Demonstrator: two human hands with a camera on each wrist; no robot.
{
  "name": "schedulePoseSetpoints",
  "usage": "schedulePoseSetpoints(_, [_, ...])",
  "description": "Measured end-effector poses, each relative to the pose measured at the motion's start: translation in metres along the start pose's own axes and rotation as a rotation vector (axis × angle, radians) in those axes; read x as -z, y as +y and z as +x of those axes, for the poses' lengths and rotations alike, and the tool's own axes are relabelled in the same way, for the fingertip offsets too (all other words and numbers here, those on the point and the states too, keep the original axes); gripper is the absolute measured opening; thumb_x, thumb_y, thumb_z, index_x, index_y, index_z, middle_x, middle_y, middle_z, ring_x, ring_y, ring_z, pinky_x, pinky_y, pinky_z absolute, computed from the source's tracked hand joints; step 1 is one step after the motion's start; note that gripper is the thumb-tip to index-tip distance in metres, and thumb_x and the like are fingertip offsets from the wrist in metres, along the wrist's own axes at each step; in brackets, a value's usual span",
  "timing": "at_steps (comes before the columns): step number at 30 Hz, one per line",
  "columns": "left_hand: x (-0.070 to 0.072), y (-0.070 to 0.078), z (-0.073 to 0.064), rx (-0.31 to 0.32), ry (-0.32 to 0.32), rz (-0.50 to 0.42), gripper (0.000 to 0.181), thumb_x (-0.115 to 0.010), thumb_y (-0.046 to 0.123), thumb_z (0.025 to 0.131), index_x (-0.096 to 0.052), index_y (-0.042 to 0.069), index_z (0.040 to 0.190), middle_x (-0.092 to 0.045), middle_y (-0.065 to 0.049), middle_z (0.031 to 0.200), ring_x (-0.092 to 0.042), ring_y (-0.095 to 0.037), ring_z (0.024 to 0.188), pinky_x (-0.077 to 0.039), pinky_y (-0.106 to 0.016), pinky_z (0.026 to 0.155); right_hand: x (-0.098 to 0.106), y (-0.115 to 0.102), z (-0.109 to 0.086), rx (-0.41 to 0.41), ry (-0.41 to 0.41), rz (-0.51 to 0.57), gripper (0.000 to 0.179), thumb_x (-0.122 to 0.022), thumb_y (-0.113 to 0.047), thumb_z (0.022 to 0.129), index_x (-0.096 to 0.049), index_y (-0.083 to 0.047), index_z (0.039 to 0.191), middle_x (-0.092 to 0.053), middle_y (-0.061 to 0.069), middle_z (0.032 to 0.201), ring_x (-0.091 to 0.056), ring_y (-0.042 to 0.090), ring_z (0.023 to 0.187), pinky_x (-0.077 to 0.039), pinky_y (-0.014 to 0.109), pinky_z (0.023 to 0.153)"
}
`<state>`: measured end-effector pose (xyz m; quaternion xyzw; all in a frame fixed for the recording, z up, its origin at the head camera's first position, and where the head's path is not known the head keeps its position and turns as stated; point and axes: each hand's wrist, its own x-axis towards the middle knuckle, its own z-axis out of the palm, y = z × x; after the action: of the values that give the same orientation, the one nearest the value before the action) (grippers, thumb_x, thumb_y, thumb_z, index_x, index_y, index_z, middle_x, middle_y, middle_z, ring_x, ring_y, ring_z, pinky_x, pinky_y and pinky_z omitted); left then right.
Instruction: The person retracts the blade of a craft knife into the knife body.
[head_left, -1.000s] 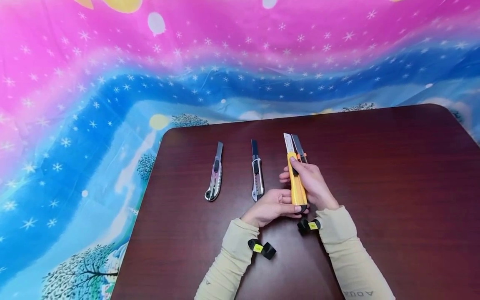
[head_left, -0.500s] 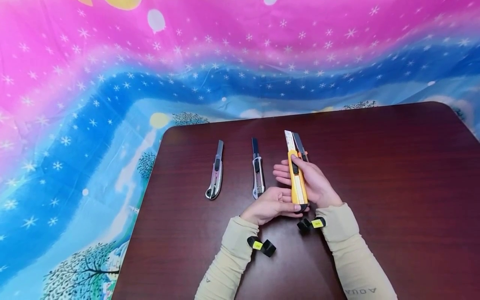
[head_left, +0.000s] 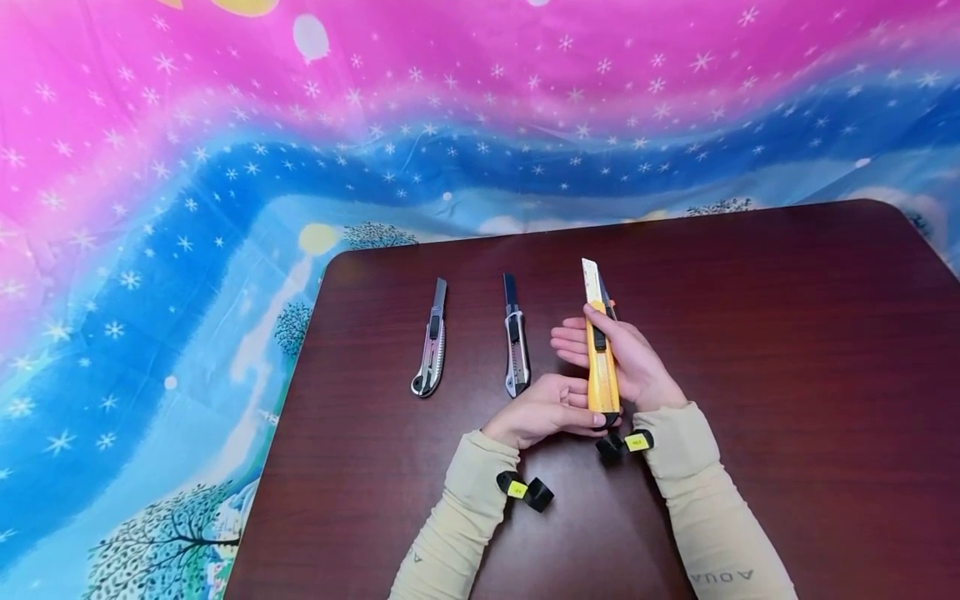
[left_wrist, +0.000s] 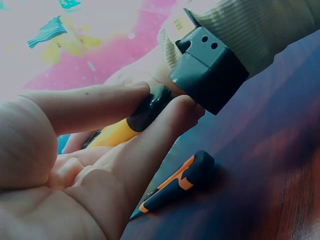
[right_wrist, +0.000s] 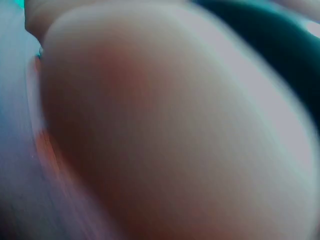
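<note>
A yellow box cutter with its blade out is held upright-slanted in both hands above the table. My left hand pinches its black butt end between thumb and fingers, plain in the left wrist view. My right hand has its thumb on the upper handle, by the black slider, with the other fingers stretched out behind. A black and orange box cutter lies on the table behind, mostly hidden in the head view. The right wrist view shows mainly blurred skin.
To the left lie two more box cutters, a silver one and a grey and black one, blades pointing away. They rest on a dark red-brown table. A printed pink and blue cloth hangs behind.
The yellow box cutter has shifted slightly right and now covers more of the one behind it. My right fingers have straightened, and the thumb sits a little higher on the handle.
</note>
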<state>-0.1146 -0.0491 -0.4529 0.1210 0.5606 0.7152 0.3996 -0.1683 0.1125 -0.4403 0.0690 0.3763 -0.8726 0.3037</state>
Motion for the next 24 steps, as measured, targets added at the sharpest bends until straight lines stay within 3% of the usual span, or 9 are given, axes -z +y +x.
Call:
schedulePoseSetpoints(10, [0.0015,0.0013,-0.0019,-0.004,0.006,-0.009,0.039,-0.052,-0.014,0.09,-0.048,-0.018,0.129,-0.048,-0.04,0.128,-0.066,-0.005,0.088,-0.058,-0.026,0.087,-0.0002,0.0018,0.0016,-0.005,-0.084,0.12,0.041,-0.045,-0.023,0.103,-0.034,0.004,0.132,-0.07,0.017,0.115,-0.069,0.028,0.104,-0.057,0.036,0.093])
schedulePoseSetpoints(15, [0.0017,0.0014,-0.0033,-0.001,0.012,-0.06,0.04,-0.052,-0.015,0.09,-0.048,-0.017,0.129,-0.048,-0.04,0.128,-0.067,-0.008,0.091,-0.059,-0.027,0.087,0.0003,0.0029,0.0019,0.005,-0.125,0.141,0.039,-0.041,-0.021,0.105,-0.034,0.004,0.133,-0.069,0.018,0.116,-0.068,0.028,0.107,-0.055,0.037,0.096])
schedulePoseSetpoints(24, [0.0035,0.0009,-0.0015,-0.003,-0.01,-0.07,0.039,-0.05,-0.016,0.09,-0.047,-0.019,0.13,-0.047,-0.041,0.128,-0.067,-0.008,0.091,-0.058,-0.025,0.087,-0.001,0.0027,0.0002,0.019,-0.12,0.163,0.05,-0.041,-0.019,0.104,-0.022,0.006,0.143,-0.067,0.019,0.118,-0.067,0.03,0.109,-0.054,0.038,0.098])
